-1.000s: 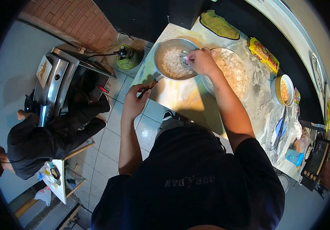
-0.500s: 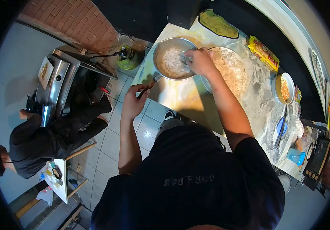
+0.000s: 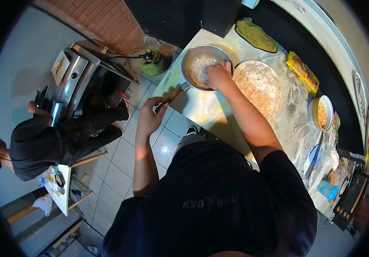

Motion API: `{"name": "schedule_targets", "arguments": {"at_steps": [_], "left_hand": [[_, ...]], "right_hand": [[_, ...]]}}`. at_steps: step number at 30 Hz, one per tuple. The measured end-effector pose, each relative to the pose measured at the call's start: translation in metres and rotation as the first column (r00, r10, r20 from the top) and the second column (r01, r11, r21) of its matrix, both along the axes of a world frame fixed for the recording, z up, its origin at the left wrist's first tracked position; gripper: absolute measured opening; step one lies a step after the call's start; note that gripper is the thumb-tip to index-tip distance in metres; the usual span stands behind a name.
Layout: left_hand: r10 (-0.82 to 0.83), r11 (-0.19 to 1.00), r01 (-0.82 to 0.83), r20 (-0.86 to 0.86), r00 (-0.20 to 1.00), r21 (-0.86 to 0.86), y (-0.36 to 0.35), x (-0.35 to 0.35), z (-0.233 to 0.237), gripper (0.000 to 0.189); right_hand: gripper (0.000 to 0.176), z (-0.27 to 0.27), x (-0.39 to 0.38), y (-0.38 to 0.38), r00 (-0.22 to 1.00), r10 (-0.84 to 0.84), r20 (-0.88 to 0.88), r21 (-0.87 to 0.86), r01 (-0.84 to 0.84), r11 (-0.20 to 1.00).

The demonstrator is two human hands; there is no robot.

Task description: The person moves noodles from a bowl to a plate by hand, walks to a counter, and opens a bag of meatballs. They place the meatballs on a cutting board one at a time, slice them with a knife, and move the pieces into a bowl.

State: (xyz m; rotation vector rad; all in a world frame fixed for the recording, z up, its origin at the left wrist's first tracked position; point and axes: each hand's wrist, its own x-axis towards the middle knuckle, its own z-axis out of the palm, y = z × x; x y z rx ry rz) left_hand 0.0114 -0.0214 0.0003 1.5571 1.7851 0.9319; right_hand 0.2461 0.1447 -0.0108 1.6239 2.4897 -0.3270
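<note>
As the person looks down past their own black shirt [image 3: 210, 205], the head camera shows both bare arms stretched forward. The left hand [image 3: 150, 115] is closed around the dark handle [image 3: 170, 97] of a round metal pan [image 3: 188, 68], which is over the left end of a pale, marbled worktop [image 3: 201, 103]. A heap of white strips [image 3: 199, 69] lies inside the pan. The right hand [image 3: 218, 76] reaches into the pan's right side, its fingers down among the strips and partly hidden, so whether they are apart or clamped on any strips cannot be told.

Just right of the pan, a wide round tray [image 3: 253, 61] is spread with pale flakes [image 3: 259, 90]. On the far side of the worktop lie a green cloth [image 3: 256, 35] and, further right, a yellow packet [image 3: 302, 73]. A bowl [image 3: 329, 107] of orange bits [image 3: 322, 113] is well to the right, with a blue container [image 3: 328, 189] nearer than it, next to a black oven [image 3: 353, 197].

Across the tiled floor [image 3: 164, 143] to the left, another person [image 3: 43, 145] in black stands beside a metal stove [image 3: 75, 81]. A green gas cylinder [image 3: 152, 66] is on the floor between stove and worktop.
</note>
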Motion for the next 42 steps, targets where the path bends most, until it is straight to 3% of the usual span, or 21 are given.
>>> {"name": "schedule_targets", "arguments": {"at_steps": [3, 9, 12, 14, 18, 21, 23, 27, 30, 32, 36, 38, 39, 41, 42], "left_hand": [[0.015, 1.000, -0.015, -0.044, 0.999, 0.015, -0.006, 0.000, -0.001, 0.027], [0.059, 0.994, -0.055, -0.045, 0.997, 0.090, -0.016, 0.006, 0.008, 0.024], [0.067, 0.994, -0.065, -0.026, 0.997, 0.092, -0.018, 0.009, 0.010, 0.022], [0.070, 0.993, -0.067, -0.031, 0.997, 0.098, -0.019, 0.010, 0.007, 0.021], [0.090, 0.992, -0.087, -0.034, 0.995, 0.095, -0.021, 0.015, 0.010, 0.020], [0.084, 0.990, -0.078, -0.040, 0.996, 0.116, -0.023, 0.016, 0.009, 0.019], [0.068, 0.989, -0.058, -0.067, 0.995, 0.137, -0.022, 0.015, 0.007, 0.018], [0.049, 0.988, -0.040, -0.056, 0.997, 0.152, -0.018, 0.018, 0.007, 0.016], [0.043, 0.990, -0.045, 0.015, 0.999, 0.136, -0.013, 0.027, 0.011, 0.014], [0.020, 0.982, -0.023, 0.015, 1.000, 0.189, -0.006, 0.035, 0.013, 0.012], [-0.088, 0.978, 0.049, 0.188, 0.978, 0.204, 0.008, 0.054, 0.015, 0.012], [-0.111, 0.987, 0.083, 0.204, 0.973, 0.138, 0.015, 0.065, 0.015, 0.013], [-0.135, 0.984, 0.108, 0.201, 0.970, 0.139, 0.020, 0.070, 0.013, 0.013], [-0.215, 0.965, 0.192, 0.121, 0.969, 0.179, 0.028, 0.080, 0.006, 0.012], [-0.235, 0.961, 0.213, 0.117, 0.965, 0.176, 0.031, 0.089, 0.008, 0.012]], "right_hand": [[0.022, 0.006, -0.003, 0.000, 0.999, -0.003, 0.044, -0.019, 0.004, 1.000], [0.022, 0.022, 0.009, 0.011, 0.999, -0.026, -0.027, 0.000, 0.026, 1.000], [0.020, 0.023, 0.019, 0.011, 0.982, -0.080, -0.172, 0.069, 0.093, 0.993], [0.020, 0.017, 0.025, 0.012, 0.962, -0.040, -0.270, 0.213, 0.101, 0.972], [0.019, 0.012, 0.029, 0.015, 0.948, -0.104, -0.300, 0.147, 0.153, 0.977], [0.016, 0.003, 0.035, 0.011, 0.892, -0.029, -0.451, 0.244, 0.155, 0.957], [0.013, 0.013, 0.037, 0.004, 0.859, -0.085, -0.505, 0.115, 0.165, 0.979], [0.011, 0.020, 0.042, -0.008, 0.912, -0.034, -0.408, 0.235, 0.141, 0.962], [0.011, 0.016, 0.053, -0.018, 0.879, 0.024, -0.477, 0.281, 0.126, 0.951], [0.011, 0.009, 0.064, -0.027, 0.784, 0.118, -0.610, 0.356, 0.138, 0.924], [0.012, 0.032, 0.100, -0.062, 0.725, -0.007, -0.689, 0.290, 0.285, 0.914], [0.017, 0.015, 0.133, -0.070, 0.593, 0.080, -0.801, 0.342, 0.345, 0.874], [0.017, 0.015, 0.148, -0.079, 0.592, 0.066, -0.803, 0.342, 0.367, 0.865], [0.022, 0.015, 0.174, -0.102, 0.702, -0.146, -0.697, 0.314, 0.482, 0.818], [0.025, 0.008, 0.187, -0.108, 0.704, -0.284, -0.651, 0.204, 0.522, 0.828]]}}
